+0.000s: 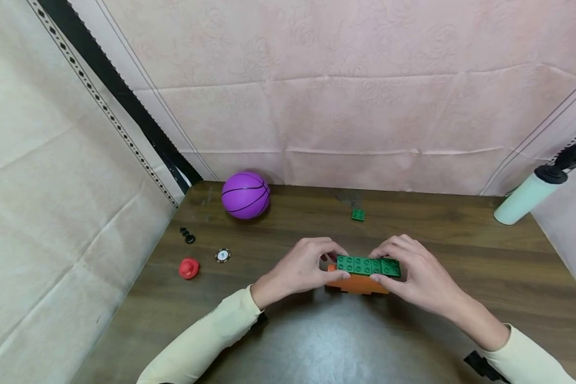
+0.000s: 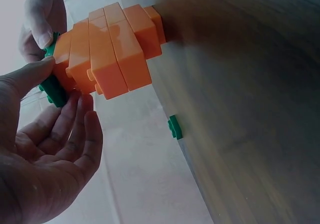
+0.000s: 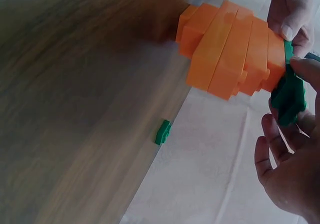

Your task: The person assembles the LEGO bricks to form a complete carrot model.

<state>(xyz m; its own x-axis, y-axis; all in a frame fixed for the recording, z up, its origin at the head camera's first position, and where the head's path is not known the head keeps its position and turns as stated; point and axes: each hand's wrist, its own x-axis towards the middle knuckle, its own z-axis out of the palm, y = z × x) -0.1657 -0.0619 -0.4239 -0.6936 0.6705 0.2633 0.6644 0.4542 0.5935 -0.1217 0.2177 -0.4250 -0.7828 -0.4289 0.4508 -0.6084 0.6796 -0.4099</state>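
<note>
A stepped build of orange toy bricks (image 1: pixel 362 285) stands on the table, widest around its middle in both wrist views. Along its top runs a row of green bricks (image 1: pixel 360 265). My left hand (image 1: pixel 312 266) pinches the left end of this green row, thumb in front and fingers behind. At the other end, my right hand (image 1: pixel 417 273) grips the green brick (image 3: pixel 290 96), which sticks out past the orange layer below. The other fingers of each hand curve loosely behind the build. The build's underside is hidden.
A small green brick (image 1: pixel 358 215) lies behind the build. Toward the left are a purple ball (image 1: pixel 246 195), a poker chip (image 1: pixel 223 255), a red round object (image 1: pixel 189 268) and a small black object (image 1: pixel 188 236). A mint bottle (image 1: pixel 528 198) stands at the far right edge.
</note>
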